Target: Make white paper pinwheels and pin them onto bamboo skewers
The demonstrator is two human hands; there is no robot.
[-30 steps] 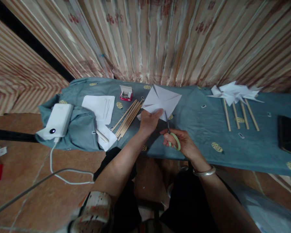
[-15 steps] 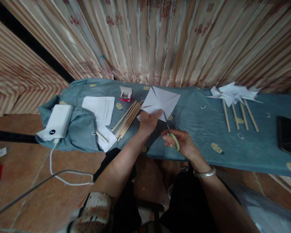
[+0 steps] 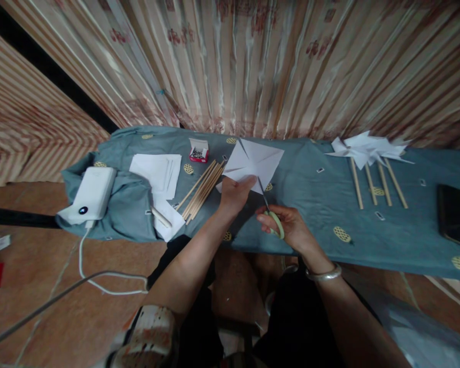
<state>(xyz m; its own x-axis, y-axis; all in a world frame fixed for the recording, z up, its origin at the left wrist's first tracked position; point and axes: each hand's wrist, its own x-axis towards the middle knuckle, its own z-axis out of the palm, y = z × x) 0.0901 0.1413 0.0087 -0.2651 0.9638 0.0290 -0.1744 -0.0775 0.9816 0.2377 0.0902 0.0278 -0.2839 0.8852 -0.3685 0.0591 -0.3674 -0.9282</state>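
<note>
A white square of paper point(image 3: 261, 159), with slits running in from its corners, is pinched at its near edge by my left hand point(image 3: 235, 194). My right hand point(image 3: 285, 223) is closed around the pale green handles of a pair of scissors point(image 3: 275, 224). Their dark blades reach into the paper's near corner, close to my left thumb. Just left of my left hand lies a bundle of wooden sticks point(image 3: 205, 192). Beyond the sticks stands an open red box point(image 3: 199, 155) with small metal pieces in it.
Paper pinwheels point(image 3: 370, 148) on wooden sticks lie at the right of the cloth-covered table point(image 3: 306, 204). White paper sheets point(image 3: 157, 171) and a white marker-like stick point(image 3: 161, 216) are at left, near a white power bank point(image 3: 93, 193) with a cable. A dark tablet-like object point(image 3: 458, 214) sits far right.
Hardly anything differs. The paper and both hands keep nearly the same place, and the scissors stay in the paper's near corner. The view has shifted very slightly.
</note>
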